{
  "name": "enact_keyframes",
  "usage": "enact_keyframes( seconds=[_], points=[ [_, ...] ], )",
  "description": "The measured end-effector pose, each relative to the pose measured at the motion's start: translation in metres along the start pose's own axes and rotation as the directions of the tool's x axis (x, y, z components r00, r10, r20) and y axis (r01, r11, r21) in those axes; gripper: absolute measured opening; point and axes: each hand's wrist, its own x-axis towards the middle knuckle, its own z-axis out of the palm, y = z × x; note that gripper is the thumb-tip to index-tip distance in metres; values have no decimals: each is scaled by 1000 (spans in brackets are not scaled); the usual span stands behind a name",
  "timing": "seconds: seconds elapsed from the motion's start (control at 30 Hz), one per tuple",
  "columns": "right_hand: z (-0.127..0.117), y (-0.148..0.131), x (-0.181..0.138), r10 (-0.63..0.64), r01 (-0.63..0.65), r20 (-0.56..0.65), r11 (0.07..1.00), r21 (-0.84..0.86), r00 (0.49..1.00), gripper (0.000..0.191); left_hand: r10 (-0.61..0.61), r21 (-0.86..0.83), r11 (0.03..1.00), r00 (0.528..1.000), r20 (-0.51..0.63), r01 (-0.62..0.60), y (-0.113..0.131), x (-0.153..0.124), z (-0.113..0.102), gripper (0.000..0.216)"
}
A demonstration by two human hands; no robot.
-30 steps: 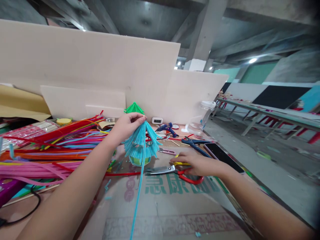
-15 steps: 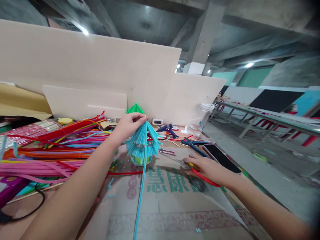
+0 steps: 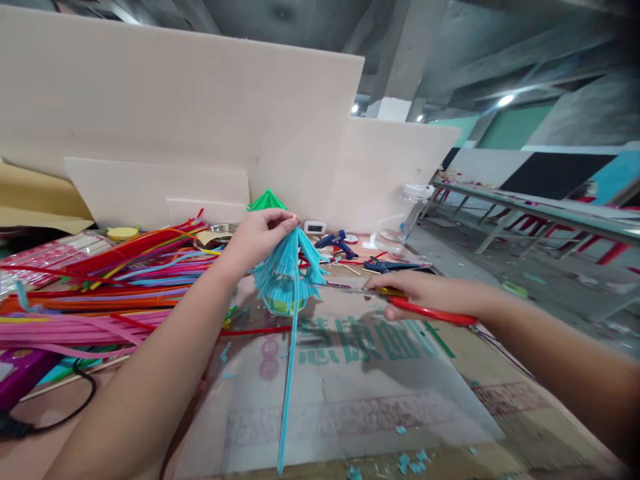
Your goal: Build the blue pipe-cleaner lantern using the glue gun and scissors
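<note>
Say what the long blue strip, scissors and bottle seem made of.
Blue strip: probably fuzzy pipe cleaner; matte, soft-edged. Scissors: likely metal blades, grey though blurred; red and yellow handles, probably plastic, smooth and evenly coloured. Bottle: clear plastic or glass, see-through and glossy; can't tell which.

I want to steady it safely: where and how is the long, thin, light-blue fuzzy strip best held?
Probably pinch the strip near its lower end, from the near side. That end is free and points toward the viewer; its top meets the left hand, and red-and-yellow-handled scissors are to its right.
</note>
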Motion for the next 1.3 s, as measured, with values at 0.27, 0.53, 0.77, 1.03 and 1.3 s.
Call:
enact_keyframes(
  seconds=[0.27,0.53,0.77,1.03,1.3],
  points=[
    [-19,-10,28,-108,116,79,988,-103,991,41,45,52,998,999,-4,-45,-1,0,-1,40],
    [-20,-15,48,-171,183,118,978,-101,978,34,29,54,998,1000,-5,-28,-2,1,-1,42],
    [-15,-11,53,-175,187,108,976,-108,979,33,39,59,997,999,-2,-39,-2,1,0,41],
    [-14,-9,54,-186,193,99,979,-68,978,35,48,55,997,999,2,-48,-3,1,0,41],
    [-15,-11,57,-143,149,105,987,-51,984,39,43,68,997,999,1,-43,-1,0,-1,40]
  ],
)
